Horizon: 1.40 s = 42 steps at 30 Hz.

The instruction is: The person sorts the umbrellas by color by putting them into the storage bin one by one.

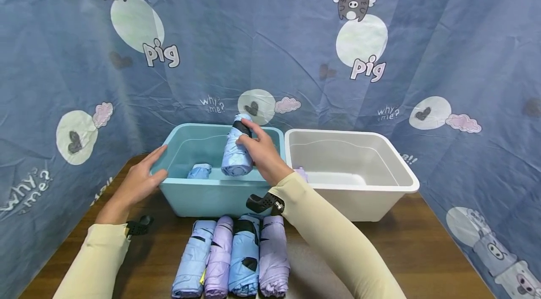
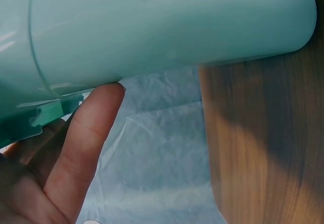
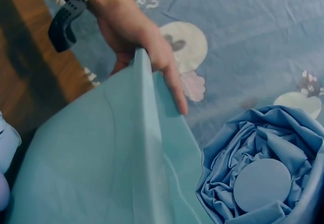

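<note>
My right hand (image 1: 264, 151) grips a rolled-up light blue folding umbrella (image 1: 237, 151) by its upper part, tilted over the teal bin (image 1: 203, 195). A dark band shows near its top; in the right wrist view the gathered fabric of the umbrella (image 3: 217, 183) surrounds a round end piece. At the bin's left end, my left hand (image 1: 141, 181) holds the rim, with the thumb on one side of the wall and fingers on the other. Another blue umbrella (image 1: 200, 171) lies inside the bin.
A white bin (image 1: 351, 203) stands against the teal one's right side, with a bit of lilac fabric (image 1: 301, 173) inside. Several rolled umbrellas, blue and lilac, lie side by side in front, including a lilac one (image 1: 274, 256). A patterned blue cloth (image 1: 270, 45) hangs behind the wooden table (image 1: 405, 252).
</note>
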### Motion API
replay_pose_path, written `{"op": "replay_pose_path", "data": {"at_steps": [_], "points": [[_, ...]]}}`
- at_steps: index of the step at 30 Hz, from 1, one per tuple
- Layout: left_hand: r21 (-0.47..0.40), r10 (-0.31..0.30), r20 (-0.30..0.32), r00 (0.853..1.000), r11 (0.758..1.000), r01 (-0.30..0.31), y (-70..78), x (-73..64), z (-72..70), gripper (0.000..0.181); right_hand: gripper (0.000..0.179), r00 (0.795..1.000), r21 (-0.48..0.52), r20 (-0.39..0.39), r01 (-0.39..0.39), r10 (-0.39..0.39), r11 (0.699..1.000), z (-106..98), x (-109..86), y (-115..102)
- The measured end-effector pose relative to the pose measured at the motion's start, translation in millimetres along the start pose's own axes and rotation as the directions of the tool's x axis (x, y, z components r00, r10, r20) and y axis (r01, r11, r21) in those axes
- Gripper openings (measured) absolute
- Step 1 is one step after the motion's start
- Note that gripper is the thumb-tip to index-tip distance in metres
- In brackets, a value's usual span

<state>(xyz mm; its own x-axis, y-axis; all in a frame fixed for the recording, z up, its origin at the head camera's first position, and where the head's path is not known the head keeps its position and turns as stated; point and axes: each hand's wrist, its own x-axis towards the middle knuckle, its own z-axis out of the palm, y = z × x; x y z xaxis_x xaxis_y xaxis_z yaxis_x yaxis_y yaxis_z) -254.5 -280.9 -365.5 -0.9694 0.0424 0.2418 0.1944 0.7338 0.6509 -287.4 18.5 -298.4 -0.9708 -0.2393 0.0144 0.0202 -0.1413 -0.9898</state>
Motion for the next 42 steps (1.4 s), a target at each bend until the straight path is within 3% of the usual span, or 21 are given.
{"op": "replay_pose_path", "data": {"at_steps": [11, 20, 31, 38, 42], "points": [[-0.01, -0.017, 0.022, 1.0, 1.0, 0.017, -1.8, 0.8, 5.1, 0.072, 0.064, 0.996, -0.048, -0.077, -0.052, 0.048, 0.998, 16.8, 22.1, 16.1], [-0.018, -0.016, 0.023, 1.0, 1.0, 0.016, -2.6, 0.3, 5.2, 0.072, 0.066, 0.992, -0.168, -0.112, -0.074, 0.055, 0.983, 25.4, 30.7, 29.7], [-0.015, -0.009, 0.008, 1.0, 1.0, 0.009, 0.6, 0.9, 2.1, 0.072, 0.063, 0.989, -0.339, -0.087, -0.143, 0.121, 0.93, 31.0, 35.0, 39.5], [-0.009, -0.004, 0.004, 1.0, 1.0, 0.004, 1.4, 0.4, 0.1, 0.071, 0.062, 0.983, -0.389, -0.072, -0.184, 0.17, 0.903, 30.3, 33.1, 42.0], [-0.017, -0.006, 0.017, 1.0, 1.0, 0.007, 1.1, -0.4, -1.2, 0.071, 0.06, 0.974, -0.449, -0.057, -0.219, 0.217, 0.866, 29.8, 33.9, 43.6]]}}
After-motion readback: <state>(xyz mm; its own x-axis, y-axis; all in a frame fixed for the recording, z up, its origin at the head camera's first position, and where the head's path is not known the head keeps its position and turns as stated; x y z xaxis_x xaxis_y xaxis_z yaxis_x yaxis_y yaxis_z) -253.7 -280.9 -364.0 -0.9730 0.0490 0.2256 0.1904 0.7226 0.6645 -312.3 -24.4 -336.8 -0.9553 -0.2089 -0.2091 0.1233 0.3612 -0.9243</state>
